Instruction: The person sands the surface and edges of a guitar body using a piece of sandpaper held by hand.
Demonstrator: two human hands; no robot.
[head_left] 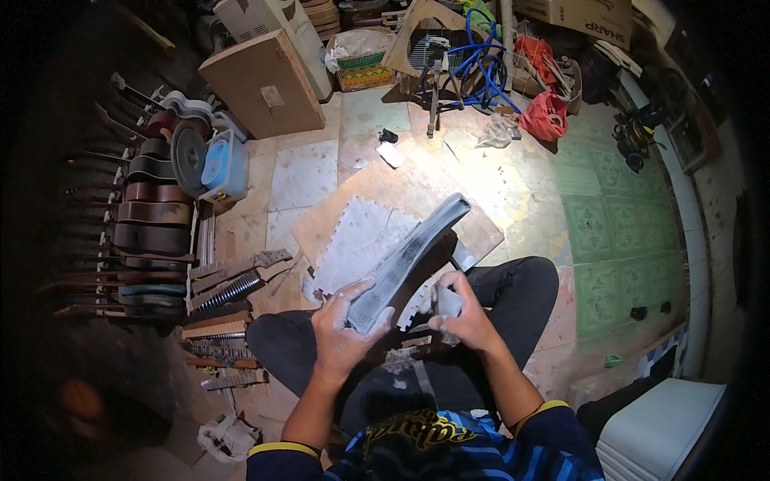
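My left hand (346, 319) is wrapped round the near end of a long, curved, grey dust-coated piece (405, 260), tilted away toward the upper right. It could be the side of a guitar body, but its kind is not certain. Whitish dust covers the fingers. To the right of the piece, my right hand (465, 317) pinches a small pale grey pad (449, 303), apart from the long piece. Below lies a white sheet with a toothed edge (353, 240) on a brown board (321, 220). My crossed legs in dark trousers are under both hands.
Several guitars (156, 212) stand in a rack at left, beside a lidded blue tub (224, 168). Guitar necks and files (233, 293) lie near my left knee. A wooden panel (265, 88), blue hose (481, 68) and red bag (544, 116) are farther off. A white stool (662, 425) stands right.
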